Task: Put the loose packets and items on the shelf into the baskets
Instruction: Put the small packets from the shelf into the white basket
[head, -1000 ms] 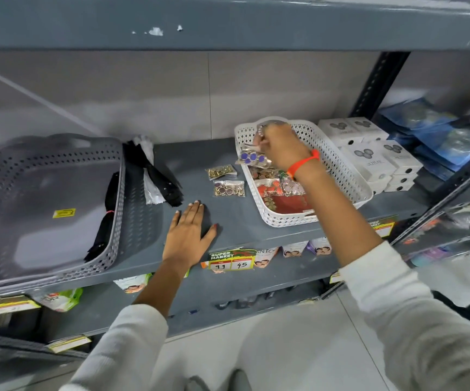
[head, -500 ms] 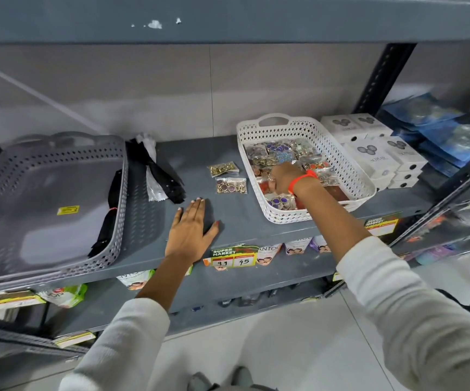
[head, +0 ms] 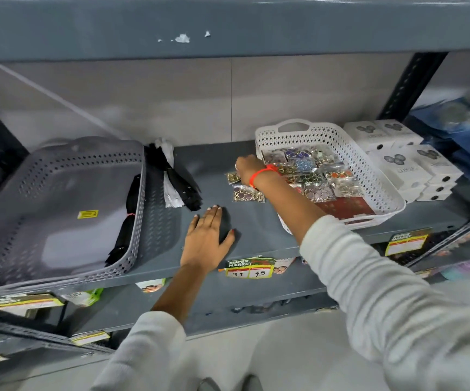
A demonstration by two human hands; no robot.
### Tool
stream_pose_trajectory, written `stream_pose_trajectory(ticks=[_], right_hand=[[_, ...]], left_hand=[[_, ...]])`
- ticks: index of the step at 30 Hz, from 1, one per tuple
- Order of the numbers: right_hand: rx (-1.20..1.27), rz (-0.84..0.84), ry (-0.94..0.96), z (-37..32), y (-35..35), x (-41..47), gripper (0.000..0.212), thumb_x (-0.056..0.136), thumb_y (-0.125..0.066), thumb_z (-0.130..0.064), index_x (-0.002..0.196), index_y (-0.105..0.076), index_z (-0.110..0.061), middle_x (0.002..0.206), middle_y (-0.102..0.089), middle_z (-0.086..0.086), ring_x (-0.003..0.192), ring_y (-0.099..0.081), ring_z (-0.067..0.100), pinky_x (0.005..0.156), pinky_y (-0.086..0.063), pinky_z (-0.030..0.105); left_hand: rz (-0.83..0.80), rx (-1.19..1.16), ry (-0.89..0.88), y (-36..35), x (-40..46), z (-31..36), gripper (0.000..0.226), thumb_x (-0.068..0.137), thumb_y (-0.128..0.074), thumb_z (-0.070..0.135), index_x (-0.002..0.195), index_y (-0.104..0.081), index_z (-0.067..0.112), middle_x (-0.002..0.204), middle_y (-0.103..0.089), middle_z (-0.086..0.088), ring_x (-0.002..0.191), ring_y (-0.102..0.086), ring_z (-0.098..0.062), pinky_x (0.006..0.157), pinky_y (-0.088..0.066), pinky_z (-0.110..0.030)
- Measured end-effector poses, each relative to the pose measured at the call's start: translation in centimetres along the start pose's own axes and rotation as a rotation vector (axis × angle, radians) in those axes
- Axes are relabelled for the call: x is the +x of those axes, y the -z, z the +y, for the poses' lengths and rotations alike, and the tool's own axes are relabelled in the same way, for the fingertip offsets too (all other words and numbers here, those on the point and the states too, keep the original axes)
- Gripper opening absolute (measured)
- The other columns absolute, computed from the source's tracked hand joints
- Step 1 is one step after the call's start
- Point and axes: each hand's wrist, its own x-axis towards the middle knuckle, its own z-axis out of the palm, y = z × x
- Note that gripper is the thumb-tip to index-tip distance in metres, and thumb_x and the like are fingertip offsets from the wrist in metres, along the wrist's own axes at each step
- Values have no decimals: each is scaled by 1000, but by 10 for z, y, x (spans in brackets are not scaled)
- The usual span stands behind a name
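Note:
Two small clear packets of gold jewellery lie loose on the grey shelf (head: pixel 256 227): a far packet (head: pixel 232 177) and a near packet (head: pixel 247 193). My right hand (head: pixel 249 169), with an orange band at the wrist, is on the far packet, partly covering it; whether the fingers grip it is hidden. To their right stands the white basket (head: pixel 369 162), holding several jewellery packets. My left hand (head: pixel 207 238) lies flat on the shelf, fingers apart, holding nothing. A grey basket (head: pixel 59 204) sits tilted at the left with a black item (head: pixel 126 218) inside.
Black and white packets (head: pixel 171 176) lie loose between the grey basket and the jewellery packets. White boxes (head: pixel 405 159) are stacked right of the white basket. Blue packs (head: pixel 465 128) fill the far right. Price tags (head: pixel 249 268) hang on the shelf's front edge.
My right hand has come out of the white basket and moved left onto the far loose packet. My left hand has stayed flat on the shelf.

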Motion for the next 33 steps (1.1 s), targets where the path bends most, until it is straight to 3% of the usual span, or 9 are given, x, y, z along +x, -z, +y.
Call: stream_pose_trajectory(ticks=[5, 8, 11, 14, 18, 21, 26, 29, 33], right_hand=[[-74, -47, 16, -1, -12, 0, 33, 84, -45, 10, 111, -63, 6, 117, -65, 25, 108, -64, 38, 96, -52, 44], [37, 10, 27, 0, -4, -1, 31, 83, -46, 11, 104, -67, 2, 113, -68, 23, 107, -65, 36, 95, -52, 41], [271, 140, 4, 8, 21, -8, 33, 81, -46, 12, 93, -74, -2, 104, -73, 18, 96, -68, 28, 83, -51, 24], [419, 281, -21, 29, 47, -22, 30, 83, -47, 10, 94, -72, -2, 106, -73, 14, 90, -65, 20, 68, -46, 11], [350, 337, -75, 68, 69, -44, 36, 84, -41, 13, 101, -70, 0, 111, -71, 16, 102, -66, 26, 73, -49, 19], [211, 285, -132, 92, 75, -63, 34, 85, -43, 12, 100, -71, 0, 114, -70, 15, 105, -65, 28, 96, -50, 29], [-29, 24, -297, 113, 71, -95, 37, 83, -53, 10, 119, -57, 3, 124, -60, 22, 112, -61, 33, 84, -46, 32], [-63, -102, -348, 126, 61, -93, 48, 79, -52, 13, 126, -52, 1, 129, -56, 24, 111, -60, 37, 90, -50, 39], [-146, -130, -305, 136, 40, -80, 34, 80, -59, 6, 114, -59, 1, 115, -65, 18, 108, -63, 33, 97, -49, 43]], left_hand=[[-9, 5, -8, 0, 0, -1, 66, 94, -34, 49, 147, -21, 10, 155, -26, -6, 144, -20, -17, 120, -7, -36], [-12, -3, -11, -1, 0, 0, 66, 94, -33, 49, 146, -22, 10, 155, -27, -6, 143, -21, -17, 120, -7, -36], [-23, 25, -22, 0, 0, 1, 66, 95, -32, 49, 146, -22, 9, 155, -26, -7, 144, -20, -18, 119, -7, -37], [-27, 41, -27, -1, -1, 2, 65, 95, -32, 47, 146, -22, 8, 155, -26, -8, 144, -20, -20, 119, -8, -39], [-36, 65, -24, -1, -2, 4, 64, 97, -31, 46, 146, -21, 7, 155, -25, -10, 144, -19, -21, 119, -9, -40], [-47, 74, -25, -1, -3, 5, 63, 97, -29, 44, 147, -18, 7, 156, -22, -10, 145, -16, -22, 120, -7, -40], [-63, 68, -29, -2, -4, 4, 62, 98, -27, 43, 147, -16, 7, 157, -20, -10, 145, -14, -22, 120, -5, -40], [-66, 39, -22, -1, -3, 3, 61, 98, -28, 43, 147, -17, 8, 157, -19, -10, 146, -13, -22, 120, -5, -41], [-61, 31, -18, -2, -4, 2, 62, 98, -27, 44, 147, -16, 9, 157, -18, -8, 146, -11, -21, 120, -2, -39]])
